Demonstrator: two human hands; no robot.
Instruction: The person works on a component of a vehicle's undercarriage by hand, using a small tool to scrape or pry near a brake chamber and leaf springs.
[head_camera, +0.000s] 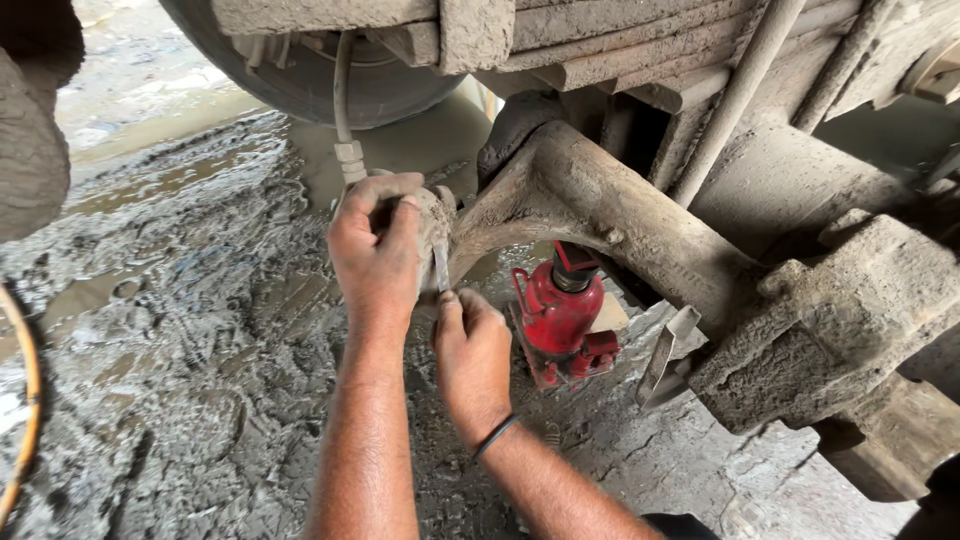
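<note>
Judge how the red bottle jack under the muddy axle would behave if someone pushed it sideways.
The red bottle jack looks like thick metal, so probably heavy and rigid for its size. Its top seems to meet the mud-caked axle beam, so if loaded it would likely resist sliding. The wet muddy ground suggests its base could slip or tilt once unloaded.

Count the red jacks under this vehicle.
1. The red bottle jack stands on the ground beneath the mud-caked axle beam, just right of the right hand. Others may be hidden.
</note>
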